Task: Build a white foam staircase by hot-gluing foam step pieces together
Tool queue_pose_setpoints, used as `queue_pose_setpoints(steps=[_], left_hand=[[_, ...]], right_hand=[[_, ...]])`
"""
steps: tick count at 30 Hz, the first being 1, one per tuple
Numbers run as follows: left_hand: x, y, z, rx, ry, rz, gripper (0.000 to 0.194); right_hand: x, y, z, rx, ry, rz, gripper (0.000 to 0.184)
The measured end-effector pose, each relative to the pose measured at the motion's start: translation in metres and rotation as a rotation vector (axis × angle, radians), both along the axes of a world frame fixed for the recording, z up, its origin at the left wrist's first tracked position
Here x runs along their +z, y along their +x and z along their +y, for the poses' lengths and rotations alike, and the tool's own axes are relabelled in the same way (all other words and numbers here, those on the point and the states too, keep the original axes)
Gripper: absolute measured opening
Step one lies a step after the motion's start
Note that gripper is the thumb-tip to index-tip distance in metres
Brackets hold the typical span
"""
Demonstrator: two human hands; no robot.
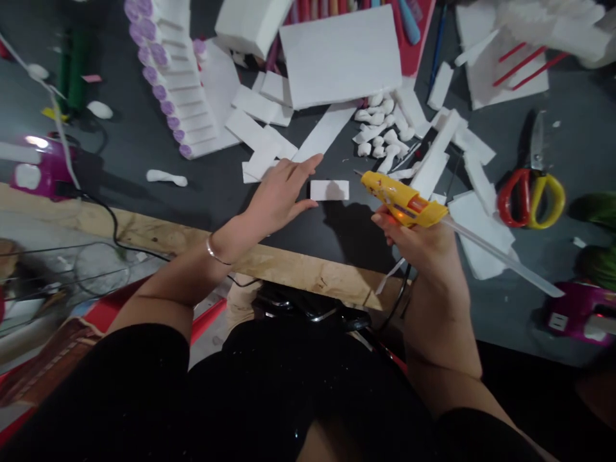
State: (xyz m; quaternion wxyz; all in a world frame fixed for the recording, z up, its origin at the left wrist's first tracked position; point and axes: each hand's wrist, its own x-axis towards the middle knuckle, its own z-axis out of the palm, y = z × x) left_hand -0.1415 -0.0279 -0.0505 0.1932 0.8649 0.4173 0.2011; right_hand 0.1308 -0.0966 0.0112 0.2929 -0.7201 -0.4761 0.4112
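My right hand (423, 247) is wrapped round a yellow hot glue gun (402, 199), with a long clear glue stick (505, 256) sticking out of its back end. The gun's nozzle points left, a little above and to the right of a small white foam rectangle (329, 190) lying flat on the dark table. At the left end of that rectangle is my left hand (282, 192), fingers stretched and thumb apart, holding nothing. Loose white foam strips (260, 131) lie just beyond my left fingertips.
Small knobbly white pieces (380, 128) lie beside a large white foam board (341, 58). Scissors (532, 192) with red and yellow handles rest at the right. A white model with purple rounds (178, 83) stands at back left. Purple power sockets (582, 311) sit near the right edge.
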Motion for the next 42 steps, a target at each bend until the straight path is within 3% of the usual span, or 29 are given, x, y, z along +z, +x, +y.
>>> queue_pose_setpoints(steps=[3, 8, 12, 14, 16, 21, 23, 26, 29, 33, 37, 42], left_hand=[[0.003, 0.000, 0.000, -0.023, 0.051, -0.022, 0.070], [0.025, -0.006, 0.001, 0.048, 0.048, -0.052, 0.027], [0.039, -0.025, 0.005, 0.164, 0.022, -0.034, 0.018], [0.036, -0.038, 0.008, 0.295, 0.078, -0.004, 0.019], [0.027, -0.051, 0.011, 0.410, 0.132, 0.026, 0.032], [0.002, -0.069, 0.013, 0.420, 0.196, 0.061, 0.037], [0.003, -0.072, 0.011, 0.427, 0.202, 0.065, 0.031], [0.016, -0.076, 0.006, 0.467, 0.213, 0.066, 0.029], [0.036, -0.068, 0.000, 0.484, 0.143, 0.016, 0.031], [0.051, -0.031, -0.003, 0.328, -0.029, -0.054, 0.029], [0.042, 0.006, 0.002, 0.165, -0.091, -0.045, 0.025], [0.029, 0.015, 0.009, 0.108, -0.072, -0.019, 0.025]], right_hand=[[-0.007, 0.002, 0.000, 0.036, -0.007, 0.013, 0.043], [-0.016, 0.003, 0.002, 0.076, 0.021, 0.022, 0.044], [-0.017, 0.003, 0.003, 0.038, 0.024, 0.060, 0.044], [-0.016, 0.004, 0.003, 0.052, 0.013, 0.071, 0.044], [-0.016, 0.004, 0.003, 0.051, 0.012, 0.076, 0.045], [-0.016, 0.003, 0.005, 0.022, 0.012, 0.116, 0.042], [-0.016, 0.002, 0.007, 0.015, 0.009, 0.135, 0.041], [-0.017, 0.002, 0.007, 0.011, 0.016, 0.140, 0.037], [-0.017, 0.003, 0.006, 0.019, 0.050, 0.129, 0.033], [-0.019, 0.005, 0.006, 0.044, 0.128, 0.079, 0.033], [-0.016, 0.006, 0.009, 0.028, 0.138, 0.069, 0.036], [-0.016, 0.008, 0.010, 0.017, 0.183, 0.073, 0.033]])
